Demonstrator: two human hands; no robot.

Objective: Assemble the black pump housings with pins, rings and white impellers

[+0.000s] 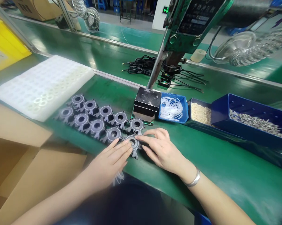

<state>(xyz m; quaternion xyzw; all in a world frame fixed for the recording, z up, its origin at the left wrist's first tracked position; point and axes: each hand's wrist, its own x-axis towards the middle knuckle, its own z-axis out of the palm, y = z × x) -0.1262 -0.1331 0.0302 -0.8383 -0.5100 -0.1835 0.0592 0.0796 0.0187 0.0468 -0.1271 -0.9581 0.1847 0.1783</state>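
Note:
Fingers of my left hand (114, 159) lie stretched across the nearest black round housing (134, 144), fingertips on its rim. Thin translucent white rings (118, 178) dangle below that palm, past the bench edge, and seem held in it; the grip itself is hidden. My right hand (158, 147) has its fingers spread, with the index fingertip touching the right side of the same housing and the thumb near its edge. Two rows of similar housings (97, 126), each with a grey ring face and a central hole, run off to the left.
Behind the housings stands a green press (145, 100). To its right are a blue tray of white rings (171, 109), a bin of small beige pieces (201, 113) and a blue bin of screws (255, 123). A white foam tray (44, 84) and cardboard box (37, 168) are left; black cables (143, 65) lie behind.

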